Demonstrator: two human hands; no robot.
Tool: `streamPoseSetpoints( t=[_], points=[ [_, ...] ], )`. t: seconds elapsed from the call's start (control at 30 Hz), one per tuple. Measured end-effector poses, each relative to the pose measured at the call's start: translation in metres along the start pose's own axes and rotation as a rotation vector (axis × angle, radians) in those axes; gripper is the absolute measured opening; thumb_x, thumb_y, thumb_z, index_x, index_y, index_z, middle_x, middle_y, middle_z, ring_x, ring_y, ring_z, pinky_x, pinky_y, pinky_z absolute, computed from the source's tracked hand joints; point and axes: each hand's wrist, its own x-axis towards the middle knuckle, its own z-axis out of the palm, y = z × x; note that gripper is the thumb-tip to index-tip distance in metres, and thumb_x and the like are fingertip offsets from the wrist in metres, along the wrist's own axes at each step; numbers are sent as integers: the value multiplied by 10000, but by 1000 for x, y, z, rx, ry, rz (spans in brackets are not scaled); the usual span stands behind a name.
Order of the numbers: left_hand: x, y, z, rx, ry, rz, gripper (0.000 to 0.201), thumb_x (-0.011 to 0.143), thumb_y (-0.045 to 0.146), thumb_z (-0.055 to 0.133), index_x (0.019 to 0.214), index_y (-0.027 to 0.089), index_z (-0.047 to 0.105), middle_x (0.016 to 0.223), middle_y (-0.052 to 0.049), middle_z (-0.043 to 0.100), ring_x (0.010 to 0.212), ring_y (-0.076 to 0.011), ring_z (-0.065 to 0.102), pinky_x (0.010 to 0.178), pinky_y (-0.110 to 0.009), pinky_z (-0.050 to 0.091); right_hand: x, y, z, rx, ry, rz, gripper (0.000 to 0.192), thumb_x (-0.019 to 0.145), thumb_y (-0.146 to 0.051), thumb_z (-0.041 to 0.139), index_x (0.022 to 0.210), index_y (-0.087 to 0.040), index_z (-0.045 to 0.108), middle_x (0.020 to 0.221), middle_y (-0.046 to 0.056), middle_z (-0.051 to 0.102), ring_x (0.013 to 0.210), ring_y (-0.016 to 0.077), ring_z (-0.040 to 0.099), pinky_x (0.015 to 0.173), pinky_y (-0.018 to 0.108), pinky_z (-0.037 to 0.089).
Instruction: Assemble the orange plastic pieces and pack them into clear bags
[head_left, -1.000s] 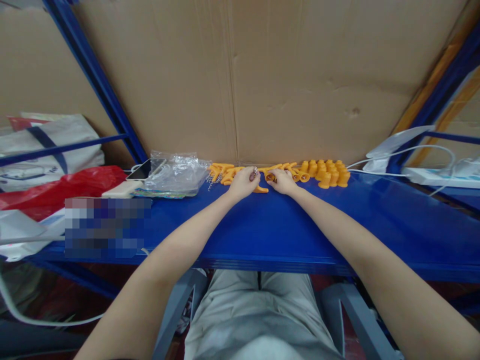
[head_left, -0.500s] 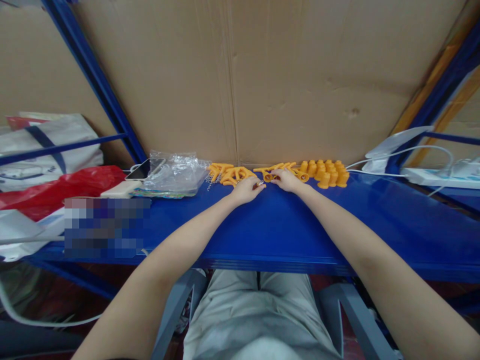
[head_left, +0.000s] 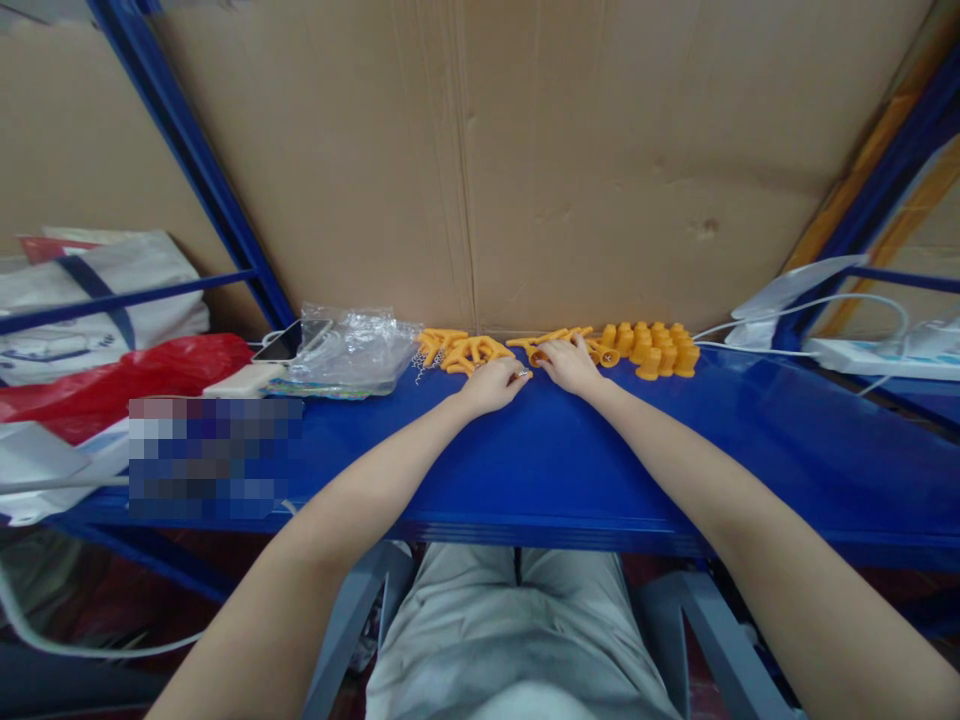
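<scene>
At the back edge of the blue shelf (head_left: 525, 450), right against the cardboard wall (head_left: 562, 160), I am working among small orange plastic parts. My left hand (head_left: 495, 383) is resting knuckles-up on the shelf, fingers curled in and pinching a small metal ring (head_left: 522, 374) at its fingertips. My right hand (head_left: 568, 363) is lying just beside it, fingers reaching onto a loose orange piece (head_left: 537, 354); whether they are gripping it or only touching it, I cannot tell. A heap of forked orange pieces (head_left: 459, 350) is lying just left of my left hand, with thin metal chains (head_left: 420, 358) beside it. To the right of my right hand, orange caps (head_left: 654, 347) are standing upright in a tight cluster. Farther left, a crumpled clear plastic bag (head_left: 352, 345) is sitting next to a phone (head_left: 291, 339) and a red bag (head_left: 112, 380). Far right, white cables (head_left: 810, 305) are running to a power strip (head_left: 870, 356).
</scene>
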Motion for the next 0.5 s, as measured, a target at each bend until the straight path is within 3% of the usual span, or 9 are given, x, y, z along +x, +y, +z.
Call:
streamPoseSetpoints(
  t=[0.2,0.5],
  points=[
    [0,1,-1,23,-19,7,210,951,251,495,856,165,661,940,-91,713,906,-226,666,845,-353,532,0,-7,-4,-106,19,-21,314,998,-229,398,1126,-103,655,1138,198,714,1114,323,616,1039,486,267],
    [0,0,0,26,-10,39,204,952,238,494,861,168,663,947,-87,715,920,-220,664,860,-350,529,0,-2,0,-55,45,-79,261,965,-252,483,1143,-139,637,1164,179,712,1106,329,608,1013,488,265]
  ],
)
